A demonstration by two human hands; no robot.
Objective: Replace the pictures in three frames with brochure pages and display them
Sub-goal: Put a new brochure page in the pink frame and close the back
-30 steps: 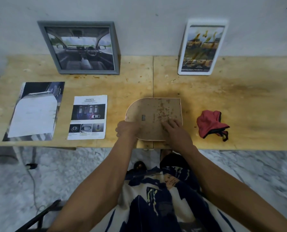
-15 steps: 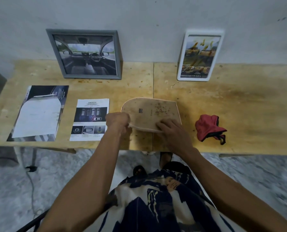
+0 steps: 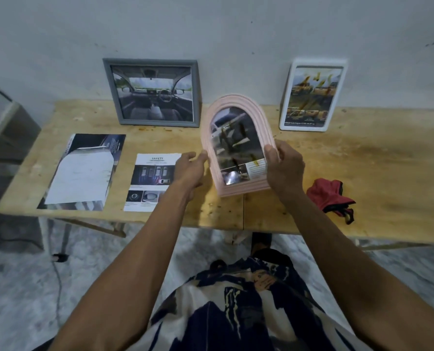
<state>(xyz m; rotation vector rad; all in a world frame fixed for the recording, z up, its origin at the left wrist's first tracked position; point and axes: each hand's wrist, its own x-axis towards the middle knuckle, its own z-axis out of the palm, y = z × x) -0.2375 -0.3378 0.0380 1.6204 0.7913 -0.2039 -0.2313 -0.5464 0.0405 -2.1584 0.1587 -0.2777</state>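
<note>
The right hand [image 3: 285,171] is gripping the arched pink frame [image 3: 237,145] upright above the tabletop [image 3: 362,173], fingers clamped on its edge. The left hand [image 3: 189,171] is touching the opposite edge, fingers relaxed and apart.

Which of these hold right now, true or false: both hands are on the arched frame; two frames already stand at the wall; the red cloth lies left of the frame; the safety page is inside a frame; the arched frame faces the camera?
1. Both hands are on the pink arched frame. True: the left hand touches its left edge and the right hand grips its right edge.
2. Two frames stand at the wall. True: the grey frame and the white frame.
3. The red cloth lies left of the arched frame. False: it lies to its right.
4. The safety page is framed. False: it lies loose on the table.
5. The arched frame faces the camera. True.
</note>
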